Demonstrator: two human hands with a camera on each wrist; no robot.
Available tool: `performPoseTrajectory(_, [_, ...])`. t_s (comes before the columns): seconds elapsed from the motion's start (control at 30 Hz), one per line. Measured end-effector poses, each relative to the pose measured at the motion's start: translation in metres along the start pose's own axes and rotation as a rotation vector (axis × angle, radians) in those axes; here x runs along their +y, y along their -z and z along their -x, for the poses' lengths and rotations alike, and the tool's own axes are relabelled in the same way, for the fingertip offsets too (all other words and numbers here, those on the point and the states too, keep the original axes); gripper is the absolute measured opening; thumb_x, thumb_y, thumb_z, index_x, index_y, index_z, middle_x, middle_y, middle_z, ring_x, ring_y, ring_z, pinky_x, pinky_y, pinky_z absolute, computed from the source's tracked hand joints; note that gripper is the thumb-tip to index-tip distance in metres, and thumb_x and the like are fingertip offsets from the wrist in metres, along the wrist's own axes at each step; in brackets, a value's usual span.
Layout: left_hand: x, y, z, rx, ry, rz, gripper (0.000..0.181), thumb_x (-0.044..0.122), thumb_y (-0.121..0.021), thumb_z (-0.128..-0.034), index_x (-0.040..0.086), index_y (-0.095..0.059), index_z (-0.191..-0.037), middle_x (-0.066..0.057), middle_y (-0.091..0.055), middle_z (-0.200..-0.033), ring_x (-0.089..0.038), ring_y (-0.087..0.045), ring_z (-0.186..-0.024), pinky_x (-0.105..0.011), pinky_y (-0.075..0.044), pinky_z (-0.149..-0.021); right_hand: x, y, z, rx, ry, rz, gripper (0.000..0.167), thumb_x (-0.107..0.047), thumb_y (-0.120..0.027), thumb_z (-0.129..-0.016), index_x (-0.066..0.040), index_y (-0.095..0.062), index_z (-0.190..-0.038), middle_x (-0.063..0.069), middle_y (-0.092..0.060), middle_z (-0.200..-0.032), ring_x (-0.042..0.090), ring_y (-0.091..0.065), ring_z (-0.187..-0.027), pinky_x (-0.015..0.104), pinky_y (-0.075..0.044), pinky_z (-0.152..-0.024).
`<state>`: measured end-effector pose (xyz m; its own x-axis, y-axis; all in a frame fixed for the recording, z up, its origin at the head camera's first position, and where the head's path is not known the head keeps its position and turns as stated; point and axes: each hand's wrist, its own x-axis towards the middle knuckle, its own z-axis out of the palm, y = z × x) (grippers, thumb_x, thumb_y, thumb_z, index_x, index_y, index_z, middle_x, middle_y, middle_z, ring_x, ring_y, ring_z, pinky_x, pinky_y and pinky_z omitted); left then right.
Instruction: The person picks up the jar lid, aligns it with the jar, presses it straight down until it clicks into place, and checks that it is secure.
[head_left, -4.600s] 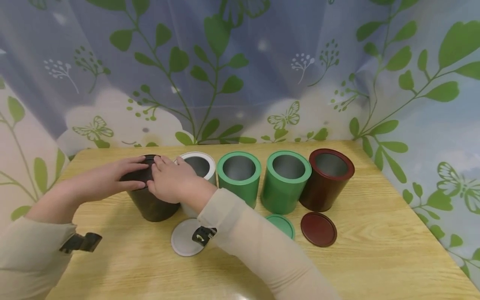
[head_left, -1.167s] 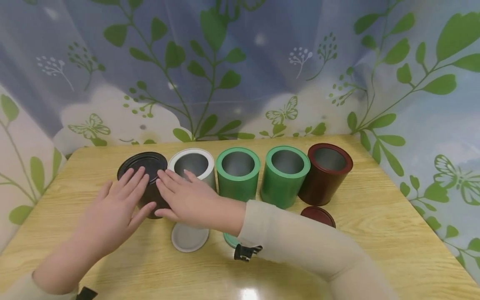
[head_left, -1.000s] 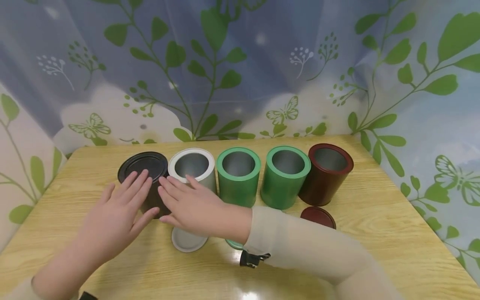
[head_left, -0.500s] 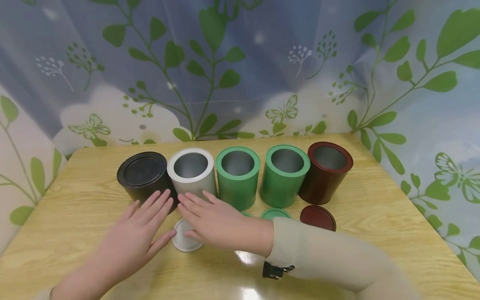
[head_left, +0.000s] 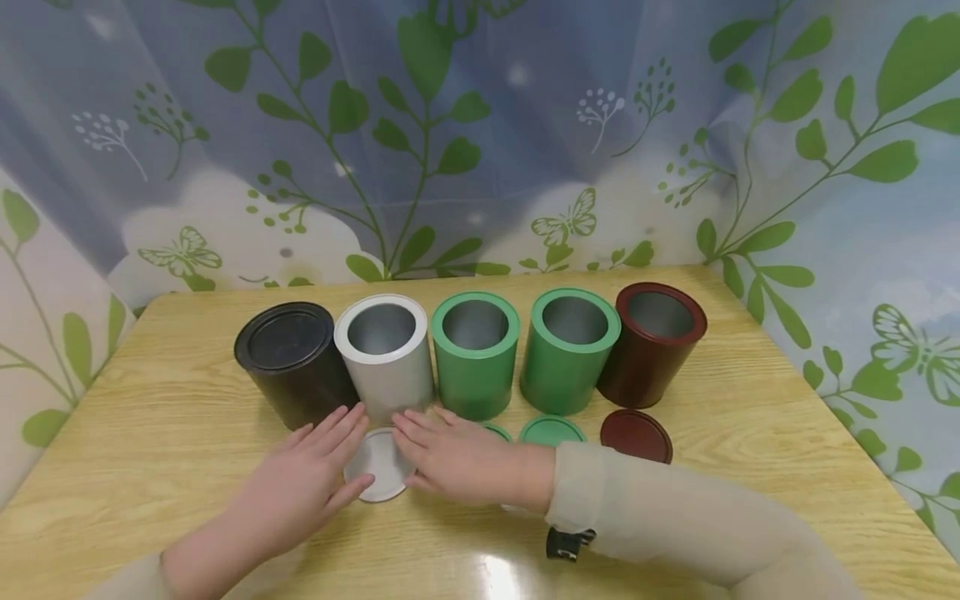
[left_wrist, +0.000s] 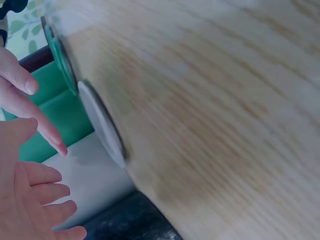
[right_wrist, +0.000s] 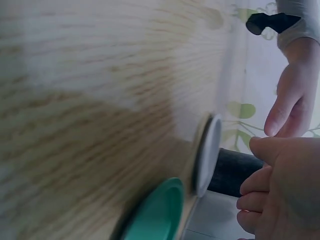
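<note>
In the head view the left hand (head_left: 300, 483) is stretched out flat over the left edge of a white lid (head_left: 380, 467), its fingers straight. The right hand (head_left: 472, 458) lies opposite, over the lid's right edge, fingers also extended. Just behind stands an open white can (head_left: 393, 379); a black can (head_left: 300, 358) with its black lid on stands left of it. Both wrist views show the white lid (left_wrist: 102, 122) (right_wrist: 207, 155) lying on the table, with the hands above it and apparently no grip on it.
Two open green cans (head_left: 477, 375) (head_left: 566, 371) and an open dark red can (head_left: 648, 358) continue the row. In front lie two green lids (head_left: 553, 430), one mostly hidden behind the right hand, and a dark red lid (head_left: 636, 435). A patterned curtain (head_left: 480, 167) hangs behind the table (head_left: 735, 433).
Both hands have come off the black can, now covered by its lid, and moved right and toward the body to the white lid. The cans look unmoved over the last second.
</note>
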<state>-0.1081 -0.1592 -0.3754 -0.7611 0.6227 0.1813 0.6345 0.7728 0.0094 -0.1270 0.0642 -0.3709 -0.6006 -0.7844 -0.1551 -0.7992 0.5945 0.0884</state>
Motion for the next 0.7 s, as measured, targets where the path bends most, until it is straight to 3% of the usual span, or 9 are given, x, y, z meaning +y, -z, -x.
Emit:
performPoseTrajectory(0.37, [0.0, -0.019, -0.001, -0.086, -0.053, -0.007, 0.06, 0.042, -0.062, -0.0861, -0.001, -0.055, -0.127, -0.015, -0.05, -0.135, -0.033, -0.049, -0.12, -0.053, -0.043, -0.09, -0.002, -0.016, -0.009, -0.072, 0.019, -0.045, 0.063, -0.046, -0.041, -0.098, -0.007, -0.03, -0.146, 0.008, -0.024, -0.152, 0.021, -0.024, -0.138, 0.037, -0.031, -0.106])
performPoseTrajectory(0.53, [-0.004, -0.028, -0.001, -0.137, -0.079, 0.005, 0.063, 0.045, -0.061, -0.0861, 0.001, -0.053, -0.131, -0.015, -0.046, -0.138, -0.037, -0.048, -0.119, -0.057, -0.044, -0.086, -0.001, -0.02, -0.014, -0.062, 0.038, -0.004, 0.063, -0.048, -0.04, -0.097, -0.01, -0.03, -0.147, 0.007, -0.024, -0.152, 0.025, -0.029, -0.135, 0.038, -0.034, -0.104])
performPoseTrajectory(0.7, [-0.007, -0.033, -0.003, -0.149, -0.132, 0.015, 0.06, 0.042, -0.065, -0.0835, 0.001, -0.056, -0.127, -0.015, -0.048, -0.136, -0.039, -0.053, -0.112, -0.054, -0.047, -0.082, 0.0, -0.021, -0.017, -0.025, 0.065, 0.012, 0.055, -0.045, -0.047, -0.096, -0.012, -0.044, -0.14, 0.007, -0.034, -0.147, 0.024, -0.039, -0.129, 0.035, -0.038, -0.101])
